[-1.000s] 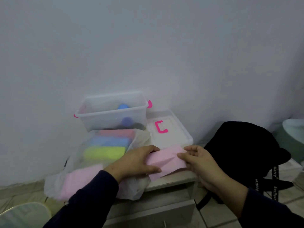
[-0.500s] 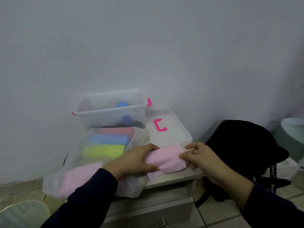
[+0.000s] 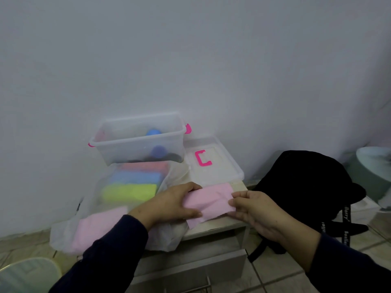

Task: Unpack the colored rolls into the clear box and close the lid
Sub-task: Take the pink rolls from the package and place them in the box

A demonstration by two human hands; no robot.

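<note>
Head view: pink cloth (image 3: 208,199) now rolled tighter between both hands.

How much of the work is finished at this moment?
Done: lid off, box open, with some items inside. In hand: both hands, left and right, hold a pink roll. Left: rolls in the bag, then closing the lid.

Bare wall (image 3: 190,49), tiled floor (image 3: 275,271) (dim)

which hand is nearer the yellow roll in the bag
Left. The left hand grips the pink cloth just right of the yellow roll; the right hand pinches the cloth's far end, farther away.
</note>
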